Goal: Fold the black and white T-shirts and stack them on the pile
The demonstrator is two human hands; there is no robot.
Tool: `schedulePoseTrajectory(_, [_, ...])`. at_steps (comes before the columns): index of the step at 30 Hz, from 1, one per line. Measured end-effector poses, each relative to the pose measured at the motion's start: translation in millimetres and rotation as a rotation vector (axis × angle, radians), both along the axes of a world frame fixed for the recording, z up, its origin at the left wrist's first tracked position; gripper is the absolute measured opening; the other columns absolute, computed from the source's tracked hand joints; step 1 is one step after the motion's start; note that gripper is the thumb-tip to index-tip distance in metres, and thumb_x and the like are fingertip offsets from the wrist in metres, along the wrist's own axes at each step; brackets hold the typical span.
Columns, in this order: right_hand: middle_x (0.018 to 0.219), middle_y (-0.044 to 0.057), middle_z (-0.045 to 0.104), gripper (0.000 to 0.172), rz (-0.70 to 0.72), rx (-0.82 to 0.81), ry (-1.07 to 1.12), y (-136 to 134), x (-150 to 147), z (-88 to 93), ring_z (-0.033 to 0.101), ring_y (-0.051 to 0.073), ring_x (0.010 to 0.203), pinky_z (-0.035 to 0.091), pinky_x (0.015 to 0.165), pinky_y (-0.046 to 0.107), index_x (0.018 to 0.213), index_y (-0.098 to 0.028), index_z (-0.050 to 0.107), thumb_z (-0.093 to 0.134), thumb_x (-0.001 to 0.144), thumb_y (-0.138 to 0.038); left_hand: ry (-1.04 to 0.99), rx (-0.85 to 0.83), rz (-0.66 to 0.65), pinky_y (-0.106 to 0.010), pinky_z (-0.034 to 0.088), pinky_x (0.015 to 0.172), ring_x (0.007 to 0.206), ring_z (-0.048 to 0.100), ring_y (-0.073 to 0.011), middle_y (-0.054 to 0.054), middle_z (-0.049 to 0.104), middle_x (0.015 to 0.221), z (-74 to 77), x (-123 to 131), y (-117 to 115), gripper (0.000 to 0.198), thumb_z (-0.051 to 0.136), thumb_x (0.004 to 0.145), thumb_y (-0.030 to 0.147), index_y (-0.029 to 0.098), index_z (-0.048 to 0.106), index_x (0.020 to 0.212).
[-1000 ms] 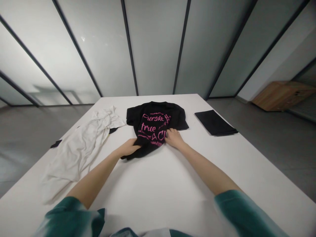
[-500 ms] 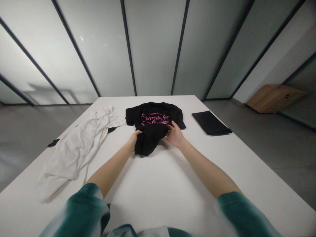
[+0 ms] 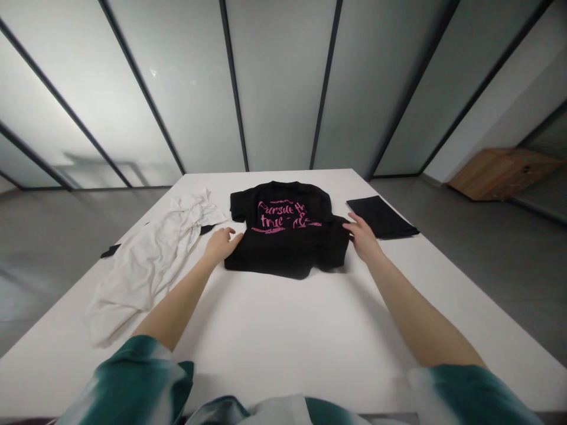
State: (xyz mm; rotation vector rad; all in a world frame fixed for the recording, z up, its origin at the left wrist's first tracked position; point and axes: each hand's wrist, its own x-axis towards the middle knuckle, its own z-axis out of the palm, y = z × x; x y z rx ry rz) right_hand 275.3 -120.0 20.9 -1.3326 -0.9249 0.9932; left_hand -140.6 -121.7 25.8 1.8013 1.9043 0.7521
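Note:
A black T-shirt (image 3: 283, 251) with pink lettering lies in front of me, its collar end towards the far side. Its near part is spread wide, with an uneven lower edge. At the shirt's left edge, my left hand (image 3: 221, 244) is closed on the cloth between thumb and fingers. My right hand (image 3: 364, 236) pinches the black cloth at the right side, by a part that sticks out like a sleeve; one finger points away from the others. The fingertips under the fabric are partly hidden.
On the left of the white table (image 3: 274, 330) lies a crumpled white garment (image 3: 150, 260), with dark cloth showing beneath it. A folded black cloth (image 3: 381, 217) sits at the right. Frosted glass panels stand behind, and a wooden cabinet (image 3: 505, 177) is on the floor at right.
My hands have moved apart, left hand leftwards and right hand rightwards. The shirt's bunched near part has been spread out wide, and more of the pink lettering shows.

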Motion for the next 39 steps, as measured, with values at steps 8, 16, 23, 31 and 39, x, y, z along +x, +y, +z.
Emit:
schedulePoseTrajectory(8, [0.084,0.009,0.072,0.035,0.364,-0.092,-0.746,-44.1,7.1,-31.2,0.066,0.030,0.092,0.052,0.081,0.038,0.078,-0.019,0.070,0.069,0.074,-0.053,-0.108,-0.090,-0.257,-0.036,0.047,0.082,0.091,0.062,-0.0281,-0.008,0.066,0.086,-9.8,-7.3,-36.6,0.044,0.064,0.073,0.063,0.019,0.064,0.078])
schedulePoseTrajectory(16, [0.104,0.006,0.075,0.033,0.287,-0.013,-0.069,-59.5,-9.3,-18.3,0.068,0.027,0.104,0.052,0.096,0.044,0.106,-0.024,0.068,0.065,0.078,-0.040,-0.707,-0.206,-0.063,-0.024,0.040,0.059,0.069,0.057,-0.0156,0.003,0.057,0.072,17.5,-10.9,-52.1,0.045,0.073,0.062,0.055,0.021,0.053,0.083])
schedulePoseTrajectory(23, [0.090,0.011,0.076,0.031,0.279,-0.207,-0.089,-51.1,35.5,18.8,0.072,0.025,0.081,0.059,0.072,0.038,0.106,-0.020,0.067,0.065,0.079,-0.034,-0.077,-0.207,-0.077,-0.030,0.044,0.067,0.080,0.062,-0.0232,-0.002,0.065,0.078,68.6,-52.1,-48.5,0.052,0.065,0.063,0.068,0.021,0.061,0.086])
schedulePoseTrajectory(31, [0.069,0.009,0.072,0.043,0.274,-0.329,-0.770,-65.2,71.6,27.7,0.060,0.018,0.049,0.048,0.055,0.031,0.103,-0.015,0.067,0.059,0.084,-0.053,0.314,-0.406,-0.091,-0.036,0.047,0.073,0.079,0.068,-0.0306,-0.010,0.075,0.083,76.6,-85.9,-54.3,0.071,0.062,0.061,0.078,0.020,0.068,0.101])
schedulePoseTrajectory(39, [0.086,0.009,0.070,0.026,0.374,-0.154,-1.226,-96.2,9.8,-23.3,0.065,0.025,0.079,0.040,0.063,0.030,0.086,-0.021,0.062,0.061,0.081,-0.047,0.176,-0.184,-0.233,-0.035,0.046,0.077,0.084,0.066,-0.0299,-0.009,0.070,0.087,11.9,-41.4,-66.4,0.070,0.072,0.057,0.068,0.019,0.067,0.107])
